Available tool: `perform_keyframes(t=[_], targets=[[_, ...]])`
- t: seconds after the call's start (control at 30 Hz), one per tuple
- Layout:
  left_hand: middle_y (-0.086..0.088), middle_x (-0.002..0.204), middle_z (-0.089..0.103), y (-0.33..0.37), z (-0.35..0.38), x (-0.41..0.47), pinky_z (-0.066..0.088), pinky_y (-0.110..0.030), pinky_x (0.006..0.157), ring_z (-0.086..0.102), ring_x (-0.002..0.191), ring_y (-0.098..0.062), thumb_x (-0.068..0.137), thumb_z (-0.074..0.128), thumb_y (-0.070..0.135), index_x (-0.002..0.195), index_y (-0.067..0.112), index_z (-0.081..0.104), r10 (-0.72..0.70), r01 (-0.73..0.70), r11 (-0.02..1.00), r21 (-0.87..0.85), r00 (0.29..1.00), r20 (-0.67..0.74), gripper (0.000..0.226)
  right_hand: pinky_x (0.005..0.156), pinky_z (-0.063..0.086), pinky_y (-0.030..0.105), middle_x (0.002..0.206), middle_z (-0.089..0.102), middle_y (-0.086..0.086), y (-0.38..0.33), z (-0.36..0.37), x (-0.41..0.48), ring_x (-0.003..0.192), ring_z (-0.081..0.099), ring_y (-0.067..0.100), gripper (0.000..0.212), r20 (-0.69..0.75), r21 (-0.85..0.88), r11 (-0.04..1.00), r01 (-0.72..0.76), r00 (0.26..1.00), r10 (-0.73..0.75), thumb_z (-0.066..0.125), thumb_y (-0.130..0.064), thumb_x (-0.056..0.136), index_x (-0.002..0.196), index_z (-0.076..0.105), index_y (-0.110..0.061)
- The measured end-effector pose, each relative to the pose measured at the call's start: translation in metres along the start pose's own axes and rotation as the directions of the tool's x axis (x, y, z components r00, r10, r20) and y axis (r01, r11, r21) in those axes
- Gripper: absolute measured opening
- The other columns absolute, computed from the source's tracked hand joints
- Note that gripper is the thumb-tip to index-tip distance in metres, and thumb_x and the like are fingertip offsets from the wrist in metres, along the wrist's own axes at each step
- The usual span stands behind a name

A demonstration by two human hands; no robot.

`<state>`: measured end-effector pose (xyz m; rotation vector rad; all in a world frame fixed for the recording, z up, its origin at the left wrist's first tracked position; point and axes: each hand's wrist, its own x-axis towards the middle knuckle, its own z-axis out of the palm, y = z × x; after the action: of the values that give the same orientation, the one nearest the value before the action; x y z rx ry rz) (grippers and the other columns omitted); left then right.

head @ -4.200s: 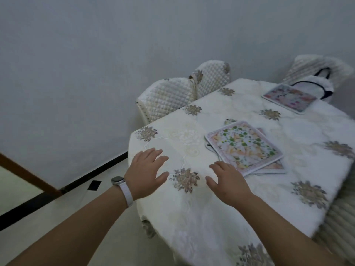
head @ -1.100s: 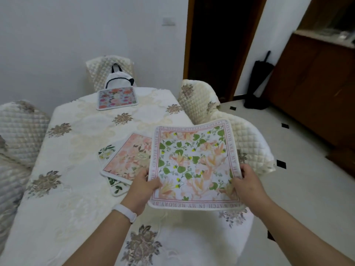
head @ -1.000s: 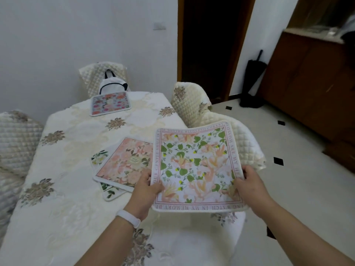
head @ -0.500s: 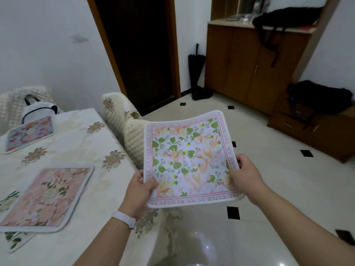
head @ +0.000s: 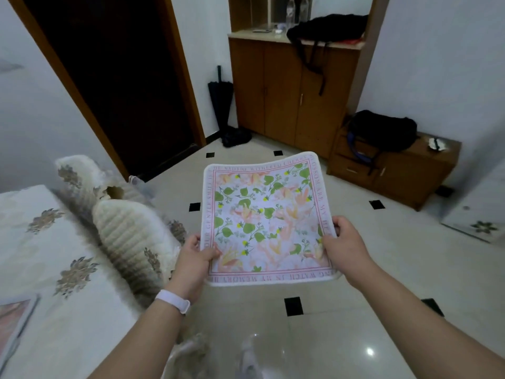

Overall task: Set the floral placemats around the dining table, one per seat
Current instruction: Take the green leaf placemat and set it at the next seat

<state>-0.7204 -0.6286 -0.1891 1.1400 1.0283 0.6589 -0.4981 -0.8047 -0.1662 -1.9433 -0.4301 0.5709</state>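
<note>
- The floral placemat is hanging in the air over the tiled floor, off to the right of the dining surface and touching nothing but the two hands; its far edge is curling upward.
- The left hand is pinching the mat's near left edge, thumb on top and fingers underneath; a white wristband is sitting on that wrist.
- The right hand is pinching the right edge the same way, its grip closed on the mat.
- Two quilted cream chairs are standing between the mat and the surface, pushed close against the cloth; they are blurred.
- A corner of another pink placemat is showing at the surface's lower left.
- Farther off, a dark doorway, a folded umbrella leaning in the corner, a wooden cabinet with a black bag on top, and a low wooden unit carrying a second black bag are lining the walls.
</note>
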Motion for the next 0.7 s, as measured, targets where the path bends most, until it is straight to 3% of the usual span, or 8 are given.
perform_keyframes(t=[0.1, 0.27, 0.33, 0.47, 0.7], targets=[[-0.018, 0.099, 0.070, -0.002, 0.018, 0.033, 0.055, -0.053, 0.082, 0.069, 0.088, -0.036, 0.080, 0.052, -0.019, 0.097, 0.006, 0.055, -0.014, 0.014, 1.000, 0.000, 1.000, 0.017, 0.031, 0.068, 0.055, 0.036, 0.092, 0.068, -0.004, 0.000, -0.001, 0.029, 0.078, 0.067, 0.015, 0.024, -0.021, -0.008, 1.000, -0.011, 1.000, 0.011, 0.049, -0.001, 0.088, 0.100, 0.057, -0.019], [-0.016, 0.099, 0.071, 0.007, 0.048, 0.121, 0.055, -0.053, 0.082, 0.069, 0.089, -0.035, 0.080, 0.053, -0.019, 0.096, 0.009, 0.056, -0.007, 0.005, 1.000, 0.026, 0.998, 0.063, 0.032, 0.066, 0.056, 0.036, 0.092, 0.067, -0.004, -0.010, 0.016, 0.101, 0.079, 0.067, 0.017, 0.027, -0.055, -0.022, 0.999, -0.049, 0.997, 0.048, 0.047, 0.000, 0.088, 0.103, 0.056, -0.021], [-0.017, 0.099, 0.071, 0.018, 0.058, 0.156, 0.057, -0.050, 0.078, 0.070, 0.085, -0.031, 0.079, 0.052, -0.019, 0.095, 0.010, 0.055, 0.001, -0.002, 1.000, 0.015, 0.997, 0.071, 0.032, 0.064, 0.054, 0.035, 0.093, 0.067, -0.002, -0.024, 0.026, 0.132, 0.078, 0.066, 0.016, 0.029, -0.072, -0.027, 0.999, -0.044, 0.996, 0.042, 0.047, 0.001, 0.087, 0.102, 0.056, -0.021], [-0.015, 0.094, 0.070, 0.050, 0.071, 0.215, 0.059, -0.036, 0.056, 0.072, 0.072, -0.024, 0.081, 0.050, -0.020, 0.097, 0.005, 0.054, -0.015, 0.020, 0.999, -0.050, 0.995, 0.094, 0.030, 0.063, 0.052, 0.032, 0.093, 0.066, -0.003, -0.063, 0.046, 0.193, 0.079, 0.064, 0.015, 0.029, -0.079, -0.075, 0.997, -0.023, 0.997, 0.017, 0.046, 0.001, 0.085, 0.101, 0.056, -0.022], [-0.005, 0.080, 0.071, 0.092, 0.070, 0.301, 0.056, -0.030, 0.052, 0.071, 0.064, -0.018, 0.082, 0.051, -0.018, 0.096, 0.007, 0.053, 0.040, -0.038, 0.999, -0.033, 0.997, 0.059, 0.029, 0.059, 0.046, 0.028, 0.095, 0.064, -0.009, -0.101, 0.080, 0.269, 0.082, 0.062, 0.008, 0.033, -0.093, -0.047, 0.999, 0.022, 0.995, -0.026, 0.048, 0.000, 0.085, 0.106, 0.056, -0.025]])
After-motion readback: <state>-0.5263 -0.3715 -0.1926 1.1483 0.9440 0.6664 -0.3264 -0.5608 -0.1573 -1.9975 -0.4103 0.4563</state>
